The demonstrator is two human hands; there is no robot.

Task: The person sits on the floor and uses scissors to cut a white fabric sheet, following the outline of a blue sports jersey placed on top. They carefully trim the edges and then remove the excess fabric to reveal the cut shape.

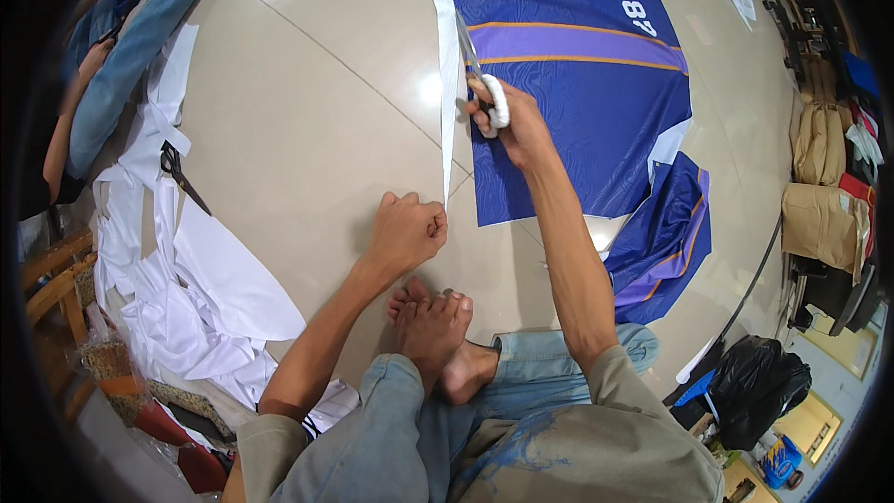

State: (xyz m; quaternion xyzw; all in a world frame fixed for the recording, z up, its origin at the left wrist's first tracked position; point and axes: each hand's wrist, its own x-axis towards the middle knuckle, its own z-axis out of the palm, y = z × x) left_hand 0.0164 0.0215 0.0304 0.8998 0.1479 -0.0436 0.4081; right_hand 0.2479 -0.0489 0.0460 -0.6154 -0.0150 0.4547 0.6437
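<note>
My right hand point(510, 121) grips a pair of scissors point(468, 45) with white wrapping round one handle. The blades point away from me along the left edge of a dark blue fabric panel point(568, 112) with a purple band and orange lines, lying flat on the tiled floor. A narrow white strip point(447, 84) runs beside that edge, still joined near the far end as far as I can see. Its thin near end is pinched in my closed left hand point(408, 231), which pulls it toward me. A second blue fabric piece point(659, 233) lies crumpled at the panel's near right corner.
White fabric scraps point(214, 261) heap on the left, with black-handled scissors point(177, 168) on them. Another person's jeans-clad leg point(149, 47) and hands show at far left. On the right are a black plastic bag point(759, 382) and brown bundles point(819, 224). My bare feet point(433, 326) are just below.
</note>
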